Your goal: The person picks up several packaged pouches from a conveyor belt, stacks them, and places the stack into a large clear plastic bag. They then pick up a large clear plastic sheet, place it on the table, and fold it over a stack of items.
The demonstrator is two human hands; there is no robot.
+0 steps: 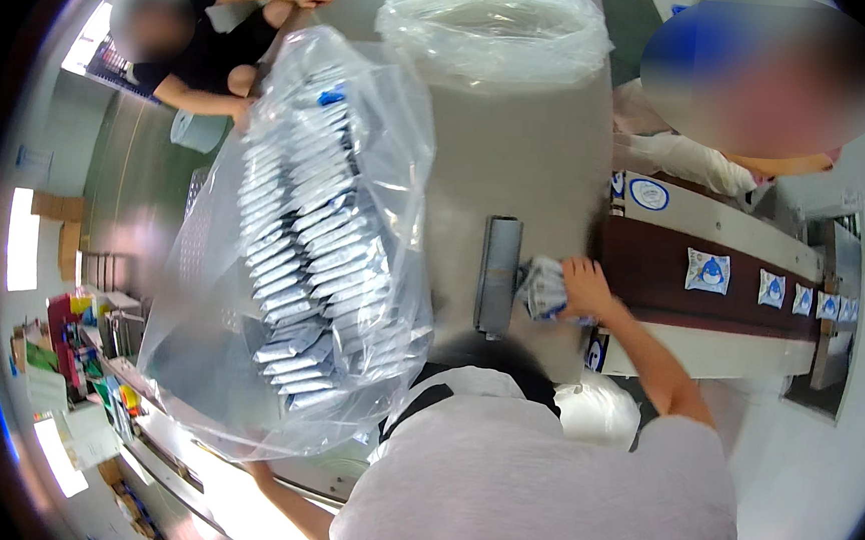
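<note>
My right hand (586, 287) is closed around a few small silvery packets (543, 290) at the right edge of the metal table. Just left of them, a grey ribbed block or roller (498, 277) lies lengthwise on the table. A large clear plastic bag (208, 355) spreads over the table's left side, with rows of silvery packets (348, 264) stacked inside. By the bag's near edge is my left hand (256, 466); the plastic and glare hide its fingers.
A dark red conveyor belt (653, 275) carries blue-and-white packets (708, 272) in line on the right. A co-worker's white sleeve (681, 162) is beside it. Another clear bag (494, 34) stands open at the far end. A person in black (207, 54) sits at the far left, a hand near the bag.
</note>
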